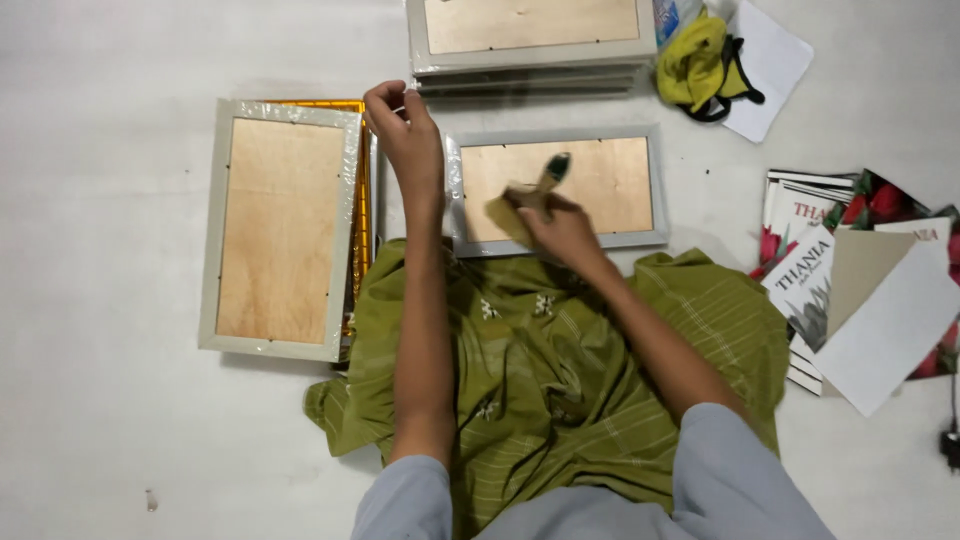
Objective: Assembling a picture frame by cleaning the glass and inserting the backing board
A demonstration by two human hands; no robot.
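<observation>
We sit on a pale floor (120, 440) with a green cloth (540, 380) spread over our lap, and a grey frame (556, 187) lies face down just beyond our knees, its brown backing board up. It sits square to us, its near edge touching the cloth, likely so both hands can reach it without stretching.

Our left hand (405, 130) is closed in a pinch at the frame's far left corner, fingers gathered on something small and pale there; we cannot tell what it is. The grip seems meant to steady that corner.

Our right hand (560, 225) rests over the near edge of the backing board, closed around a dark-handled tool (552, 172) together with a scrap of tan cloth or paper (510, 210). The tool slants up and away from us over the board; its working end is hidden under the hand.

At our left a second frame (280, 228) lies face down, turned lengthwise, on top of something gold-edged. Near the floor's far edge is a stack of frames (530, 45), with a yellow bag (700, 60) on white paper beside it. Off to the right, printed sheets (860, 270) lie fanned out, well apart from the frame in hand.
</observation>
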